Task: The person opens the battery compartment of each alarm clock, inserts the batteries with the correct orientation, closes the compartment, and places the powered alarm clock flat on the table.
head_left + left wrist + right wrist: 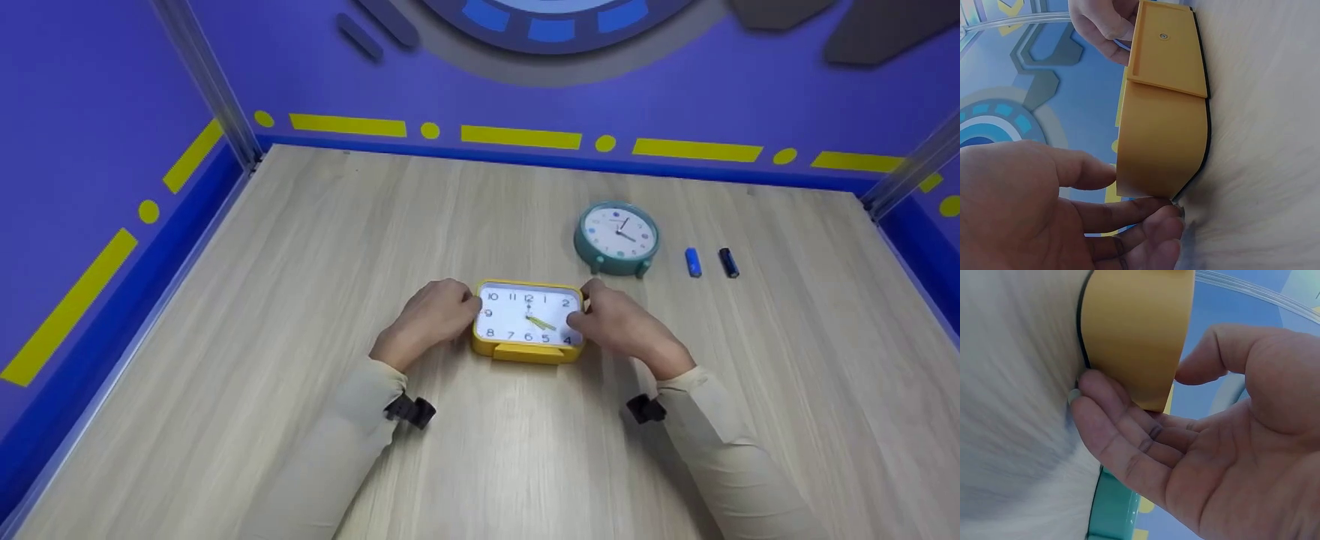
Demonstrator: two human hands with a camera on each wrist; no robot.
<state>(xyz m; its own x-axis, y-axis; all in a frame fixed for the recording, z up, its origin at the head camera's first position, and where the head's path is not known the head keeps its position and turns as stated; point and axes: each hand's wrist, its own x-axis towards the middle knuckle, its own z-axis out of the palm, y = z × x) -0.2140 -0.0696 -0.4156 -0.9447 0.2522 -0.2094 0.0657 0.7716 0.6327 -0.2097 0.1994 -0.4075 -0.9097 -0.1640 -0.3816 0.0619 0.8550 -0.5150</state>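
A yellow rectangular alarm clock (529,319) lies face up on the table, its yellow bar (1169,48) on the side toward the person. My left hand (439,313) holds the clock's left end, with the thumb at the face's rim and the fingers curled along the side and under the edge. At the opposite end, my right hand (622,319) grips the clock the same way; its thumb (1207,360) presses the front rim while the fingers (1117,422) reach toward the back edge by the tabletop. The clock's back is hidden.
Behind the clock and to its right lies a round teal clock (618,236), face up. Two batteries, one blue (693,262) and one black (728,262), lie farther right on the wooden table (360,225). Blue printed panels (525,97) border the table at the back and sides.
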